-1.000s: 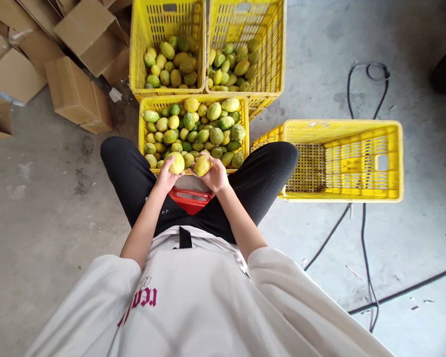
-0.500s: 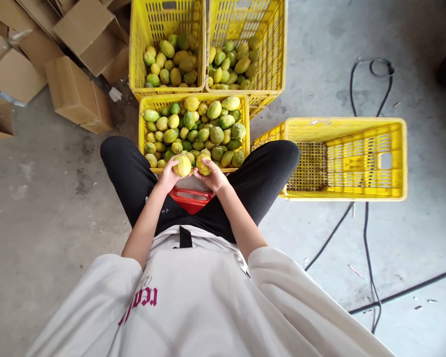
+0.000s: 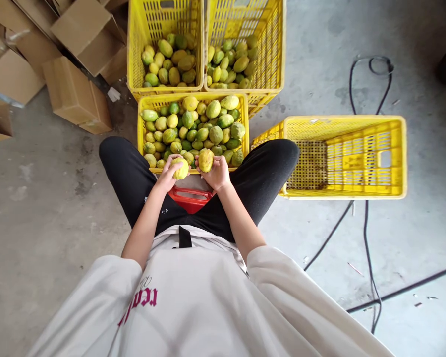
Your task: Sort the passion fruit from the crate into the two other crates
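Observation:
My left hand (image 3: 168, 174) is closed round a yellow lemon (image 3: 180, 169), its thumb over the top. Just to the right, my right hand (image 3: 217, 172) holds a second lemon (image 3: 205, 160), which is yellow with brownish marks and lies on the fingers. Both hands are above the near rim of a yellow plastic crate (image 3: 247, 121) filled with green and yellow lemons (image 3: 188, 119). Under my wrists, between my knees, part of a red plastic thing (image 3: 191, 199) shows.
Two taller yellow crates (image 3: 205, 44) with more lemons stand behind the near one. To the right, a yellow crate (image 3: 403, 158) lies beside my knee. Cardboard boxes (image 3: 72, 94) are heaped at upper left. A black cable (image 3: 367, 253) runs over the concrete floor.
The lemon in my right hand has turned and risen a little, with the palm opening upward. My left hand has tilted its lemon and shifted slightly down.

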Demonstrator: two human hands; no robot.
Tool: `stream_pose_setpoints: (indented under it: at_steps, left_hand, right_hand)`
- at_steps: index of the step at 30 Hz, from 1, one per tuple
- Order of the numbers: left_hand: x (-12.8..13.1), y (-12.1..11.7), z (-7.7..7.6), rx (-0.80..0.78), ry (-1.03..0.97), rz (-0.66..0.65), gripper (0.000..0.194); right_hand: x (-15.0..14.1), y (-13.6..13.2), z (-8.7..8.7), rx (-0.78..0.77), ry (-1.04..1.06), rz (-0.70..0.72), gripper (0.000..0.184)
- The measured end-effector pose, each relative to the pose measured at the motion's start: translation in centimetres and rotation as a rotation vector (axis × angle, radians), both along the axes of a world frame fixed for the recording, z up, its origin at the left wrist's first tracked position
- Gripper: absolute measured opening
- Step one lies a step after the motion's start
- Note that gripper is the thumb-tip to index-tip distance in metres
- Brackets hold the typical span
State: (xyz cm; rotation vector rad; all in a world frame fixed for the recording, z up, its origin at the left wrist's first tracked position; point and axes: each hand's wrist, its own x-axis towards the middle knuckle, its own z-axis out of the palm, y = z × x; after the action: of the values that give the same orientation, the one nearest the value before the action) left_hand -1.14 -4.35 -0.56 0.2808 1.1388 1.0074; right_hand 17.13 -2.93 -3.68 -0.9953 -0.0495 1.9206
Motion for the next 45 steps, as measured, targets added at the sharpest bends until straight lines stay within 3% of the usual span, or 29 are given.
stream_pose_setpoints:
  at_steps: [3,9,12,16,18,23,31,38,45]
  left_hand:
    - [-0.1,-0.1,-0.5,0.025,0.014,-0.053,0.024]
    - [0.1,-0.1,-0.6,0.015,0.009,-0.053,0.025]
    - [0.1,0.2,0.1,-0.027,-0.043,0.01,0.019]
    - [-0.1,0.5,0.6,-0.066,-0.115,0.111,0.039]
    - [-0.1,0.6,0.4,-0.073,-0.12,0.134,0.04]
    - [0.1,0.4,-0.2,-0.07,-0.063,0.139,0.017]
    - [0.1,0.5,-0.2,-0.128,0.034,0.162,0.019]
    - [0.0,0.6,-0.4,-0.143,-0.025,0.116,0.023]
    - [-0.4,0.4,0.0,-0.137,-0.122,0.214,0.019]
  right_hand:
    - [-0.3,-0.2,-0.1,0.005,-0.031,0.035,0.023]
    - [-0.7,-0.5,-0.2,0.023,-0.095,-0.004,0.048]
    - [-0.5,-0.4,-0.1,0.05,-0.083,-0.028,0.042]
    - [0.1,-0.3,-0.2,0.084,-0.017,-0.035,0.03]
    - [0.3,-0.2,-0.2,0.105,0.004,-0.048,0.028]
    - [-0.2,-0.3,0.0,0.081,-0.012,-0.038,0.03]
    - [-0.2,-0.8,0.5,0.059,-0.036,0.157,0.041]
    - [-0.2,-0.7,0.6,0.054,-0.045,0.094,0.034]
    - [0.1,-0.3,0.6,0.106,0.003,0.072,0.027]
